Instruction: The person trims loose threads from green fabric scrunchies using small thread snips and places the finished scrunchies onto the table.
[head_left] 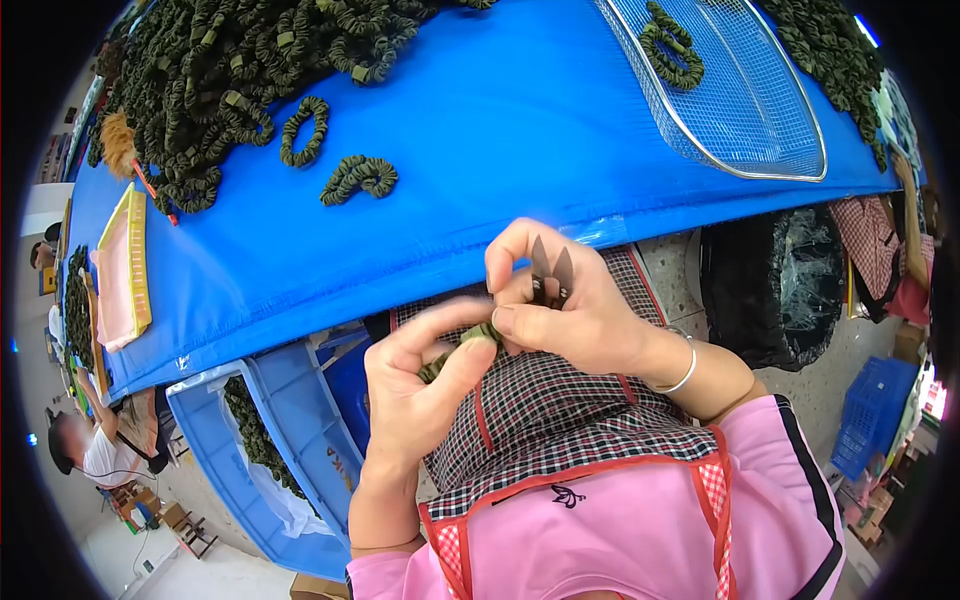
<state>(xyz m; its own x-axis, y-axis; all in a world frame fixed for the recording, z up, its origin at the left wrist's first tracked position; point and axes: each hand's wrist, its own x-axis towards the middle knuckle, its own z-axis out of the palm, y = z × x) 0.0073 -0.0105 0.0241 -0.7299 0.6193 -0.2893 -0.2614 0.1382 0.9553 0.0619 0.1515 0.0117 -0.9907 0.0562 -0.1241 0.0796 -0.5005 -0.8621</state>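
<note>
I see a green gathered fabric band (485,331), partly hidden, in the left fingers (466,362); dark snips (541,266), blades parted, point upward from the right fingers (540,325).

Free: blue tabletop (470,160), upper centre of frame | Upper left: heap of green coils (230,60), two loose coils (346,180) beside it | Upper right: wire basket (760,110) | Centre: scissor blades (540,262) jutting from right hand (572,315)

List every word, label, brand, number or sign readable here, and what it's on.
None legible.
Blue plastic crate: dark marking on its side, too small and blurred to read.
Thread snips in the right hand: pale marks near the blade bases, too small to read.
Pink shirt: black motif, no readable letters.
</note>
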